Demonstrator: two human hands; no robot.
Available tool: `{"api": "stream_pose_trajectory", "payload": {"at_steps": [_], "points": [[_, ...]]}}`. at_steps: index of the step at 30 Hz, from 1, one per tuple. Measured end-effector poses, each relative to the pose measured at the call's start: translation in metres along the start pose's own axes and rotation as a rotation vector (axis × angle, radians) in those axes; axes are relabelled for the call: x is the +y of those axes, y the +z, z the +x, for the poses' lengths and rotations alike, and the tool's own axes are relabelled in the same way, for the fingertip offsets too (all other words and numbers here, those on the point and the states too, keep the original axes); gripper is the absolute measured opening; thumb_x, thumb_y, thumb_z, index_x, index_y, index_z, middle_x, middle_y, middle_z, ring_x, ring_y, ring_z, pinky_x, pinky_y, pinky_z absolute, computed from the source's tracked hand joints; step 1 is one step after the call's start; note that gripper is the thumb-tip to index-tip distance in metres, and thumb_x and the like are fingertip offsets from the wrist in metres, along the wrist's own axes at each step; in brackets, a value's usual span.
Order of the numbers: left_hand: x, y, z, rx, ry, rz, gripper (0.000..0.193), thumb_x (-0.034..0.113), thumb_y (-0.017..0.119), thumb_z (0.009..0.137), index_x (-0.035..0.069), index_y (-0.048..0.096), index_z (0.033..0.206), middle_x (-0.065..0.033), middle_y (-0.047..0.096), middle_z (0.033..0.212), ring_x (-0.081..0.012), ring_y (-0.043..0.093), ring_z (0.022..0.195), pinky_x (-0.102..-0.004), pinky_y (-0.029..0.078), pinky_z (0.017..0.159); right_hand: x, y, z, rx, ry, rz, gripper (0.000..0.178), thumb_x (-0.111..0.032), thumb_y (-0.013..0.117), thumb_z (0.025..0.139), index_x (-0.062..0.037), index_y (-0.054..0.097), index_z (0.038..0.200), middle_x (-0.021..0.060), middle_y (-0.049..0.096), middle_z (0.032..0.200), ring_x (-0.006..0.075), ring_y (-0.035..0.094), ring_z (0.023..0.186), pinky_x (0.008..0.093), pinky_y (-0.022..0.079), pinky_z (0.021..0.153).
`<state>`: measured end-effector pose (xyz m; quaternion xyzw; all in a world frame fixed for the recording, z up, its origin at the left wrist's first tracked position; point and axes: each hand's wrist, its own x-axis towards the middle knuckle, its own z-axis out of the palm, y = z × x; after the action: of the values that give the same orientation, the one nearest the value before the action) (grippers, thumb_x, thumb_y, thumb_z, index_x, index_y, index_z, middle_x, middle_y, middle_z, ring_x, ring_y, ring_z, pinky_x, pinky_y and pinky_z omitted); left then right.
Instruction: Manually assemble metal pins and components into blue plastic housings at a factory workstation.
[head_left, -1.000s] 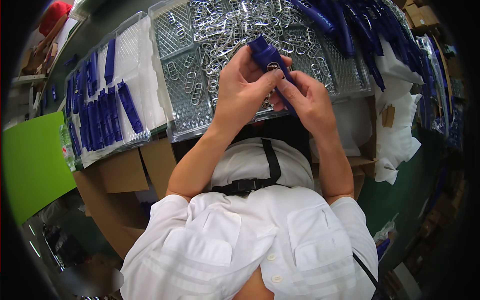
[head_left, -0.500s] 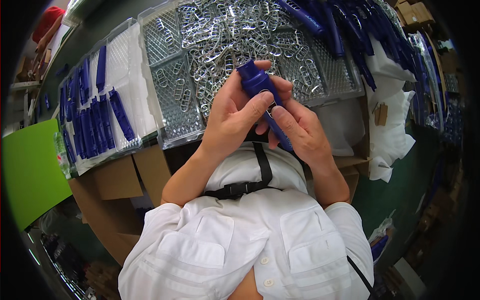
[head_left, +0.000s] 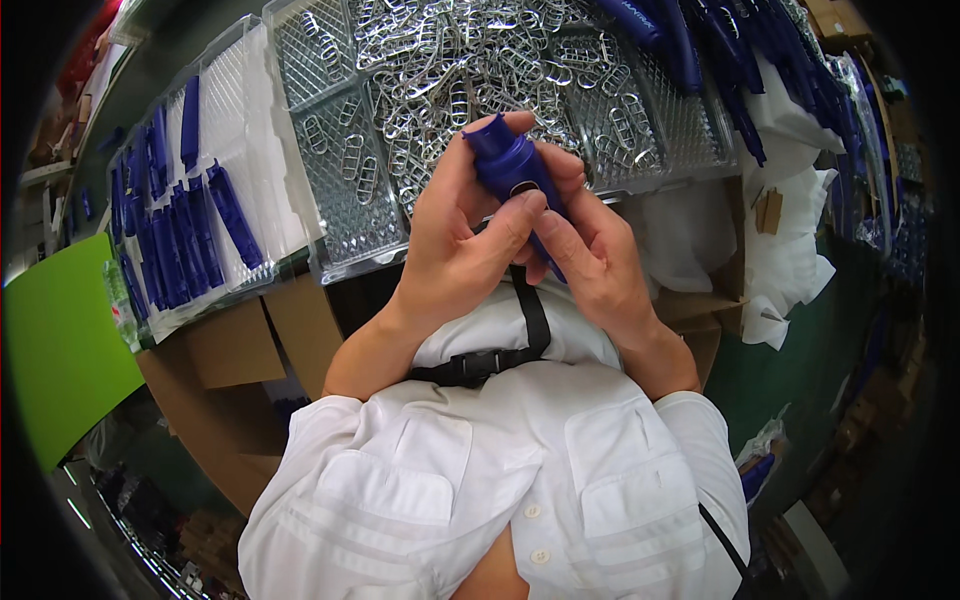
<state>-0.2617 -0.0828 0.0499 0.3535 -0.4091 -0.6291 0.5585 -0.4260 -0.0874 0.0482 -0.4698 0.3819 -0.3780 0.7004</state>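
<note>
Both hands hold one blue plastic handle, a thick tube with a stepped neck, tilted with its neck up and to the left. My left hand wraps round its upper part, thumb pressed on the side near an oval slot. My right hand grips lower down, its thumb meeting the left thumb at that slot. The handle's lower end is mostly covered by my fingers. Beyond my hands, many looped silver metal frames lie heaped in a clear plastic tray with compartments.
Narrow blue plastic strips lie on a lined tray at the left. More blue handles are piled at the far right beside white foam sheets. An open cardboard box stands below the trays, near a green panel.
My thumbs have come together over the slot, and the handle's lower end shows less. The tray and piles have shifted slightly in view.
</note>
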Motion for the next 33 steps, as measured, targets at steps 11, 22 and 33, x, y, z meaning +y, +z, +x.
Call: {"api": "stream_pose_trajectory", "payload": {"at_steps": [11, 22, 33], "points": [[-0.019, -0.010, 0.014, 0.004, 0.008, 0.078, 0.048, -0.001, 0.059, 0.101, -0.002, 0.038, 0.143, -0.0156, 0.066, 0.120, -0.0190, 0.070, 0.095, -0.0269, 0.061, 0.053, 0.012, -0.010, 0.010, 0.004, 0.044, -0.073, 0.049, -0.026, 0.057, 0.110, -0.0040, 0.047, 0.153, 0.0023, 0.065, 0.090, 0.0059, 0.060, 0.077, 0.0227, 0.052, 0.065], [-0.028, -0.006, -0.020, -0.104, -0.012, 0.026, 0.048, 0.010, 0.057, 0.108, -0.003, 0.042, 0.151, -0.0117, 0.055, 0.146, -0.0173, 0.060, 0.126, -0.0331, 0.046, 0.108, 0.011, -0.004, -0.025, 0.000, -0.142, -0.286, 0.042, -0.012, 0.057, 0.107, 0.0002, 0.043, 0.146, 0.0118, 0.063, 0.110, 0.0171, 0.061, 0.093, 0.0317, 0.051, 0.085], [-0.009, -0.004, -0.040, -0.210, -0.475, -0.075, 0.032, 0.024, 0.042, 0.113, 0.001, 0.050, 0.133, -0.0115, 0.067, 0.112, -0.0137, 0.068, 0.084, -0.0293, 0.056, 0.080, -0.006, -0.027, -0.029, -0.059, -0.088, 0.063, 0.069, -0.017, 0.070, 0.101, 0.0022, 0.034, 0.157, 0.0178, 0.055, 0.150, 0.0224, 0.060, 0.129, 0.0359, 0.050, 0.107]]}}
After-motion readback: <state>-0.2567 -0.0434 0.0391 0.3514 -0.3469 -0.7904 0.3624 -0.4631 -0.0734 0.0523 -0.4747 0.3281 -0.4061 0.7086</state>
